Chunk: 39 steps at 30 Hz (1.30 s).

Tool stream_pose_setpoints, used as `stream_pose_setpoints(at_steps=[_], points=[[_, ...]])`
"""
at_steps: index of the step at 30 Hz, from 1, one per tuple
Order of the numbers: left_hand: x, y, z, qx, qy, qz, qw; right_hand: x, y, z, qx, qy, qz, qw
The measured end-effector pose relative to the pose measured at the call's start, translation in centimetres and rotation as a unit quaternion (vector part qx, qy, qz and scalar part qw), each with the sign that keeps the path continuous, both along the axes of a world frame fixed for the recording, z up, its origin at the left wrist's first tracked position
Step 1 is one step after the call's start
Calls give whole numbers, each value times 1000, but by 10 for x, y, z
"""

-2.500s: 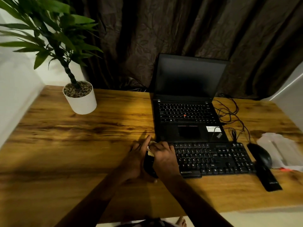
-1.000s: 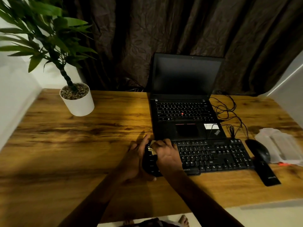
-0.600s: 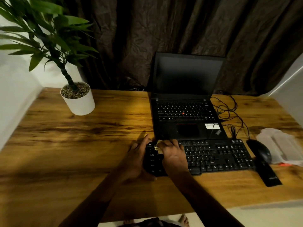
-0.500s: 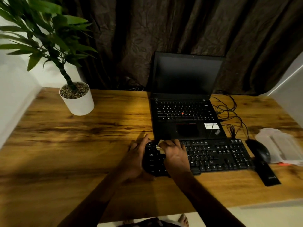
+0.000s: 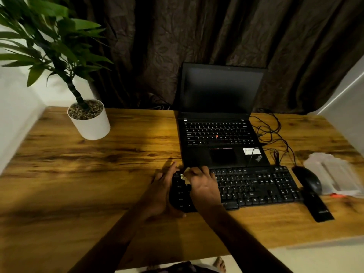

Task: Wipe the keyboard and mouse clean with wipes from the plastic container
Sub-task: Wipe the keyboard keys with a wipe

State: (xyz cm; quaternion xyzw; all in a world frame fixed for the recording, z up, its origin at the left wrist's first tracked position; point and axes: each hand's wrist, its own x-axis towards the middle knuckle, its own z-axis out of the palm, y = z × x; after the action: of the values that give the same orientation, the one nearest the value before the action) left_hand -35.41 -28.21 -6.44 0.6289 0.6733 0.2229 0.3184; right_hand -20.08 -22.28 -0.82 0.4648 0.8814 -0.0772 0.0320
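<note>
Head view shows our right hand (image 5: 202,184) on the left end of the keyboard (image 5: 256,186), fingers curled over a bunched pale wipe (image 5: 185,175) and pressing it onto the keys near the 10 o'clock corner. Our left hand (image 5: 161,192) lies with fingers stretched out against the keyboard's 9 o'clock edge, gripping nothing, and seems to brace it. The keyboard sits on the desk (image 5: 98,174) at 6 o'clock of the open laptop (image 5: 220,138), close against its front edge. The mouse (image 5: 309,181) lies just beside the keyboard's 3 o'clock end, and the plastic container (image 5: 334,172) is just past the mouse, again toward 3 o'clock. We judge this to be early in the keyboard pass, with most keys and the mouse not yet wiped. To do it well, we should sweep 1 row at a time toward 3 o'clock in overlapping strokes and press lightly so the board does not slide. We should also hold the brace at 9 o'clock, work a folded edge into the gaps between keys, and turn the wipe to a fresh face once it looks soiled.
</note>
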Motion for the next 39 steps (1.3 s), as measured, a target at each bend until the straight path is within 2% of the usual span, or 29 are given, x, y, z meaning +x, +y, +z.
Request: stream_pose_setpoints(at_steps=[7,13,19,21,26,34,39], points=[[1,-1,4,-8,-1,-4,1000,30,9,-18,61,35,-96,993],[-1,0,1,-1,6,-4,1000,34,9,-23,71,40,-62,995],[0,-1,1,3,6,-6,1000,67,27,-22,96,52,-161,981],[0,-1,2,4,8,-11,1000,62,22,-25,101,41,-155,982],[1,0,5,1,23,-13,1000,56,14,-31,113,78,-83,987],[1,-2,7,4,11,-19,1000,98,39,-32,138,52,-207,967],[2,-2,9,11,6,-21,1000,70,23,-36,133,68,-139,979]])
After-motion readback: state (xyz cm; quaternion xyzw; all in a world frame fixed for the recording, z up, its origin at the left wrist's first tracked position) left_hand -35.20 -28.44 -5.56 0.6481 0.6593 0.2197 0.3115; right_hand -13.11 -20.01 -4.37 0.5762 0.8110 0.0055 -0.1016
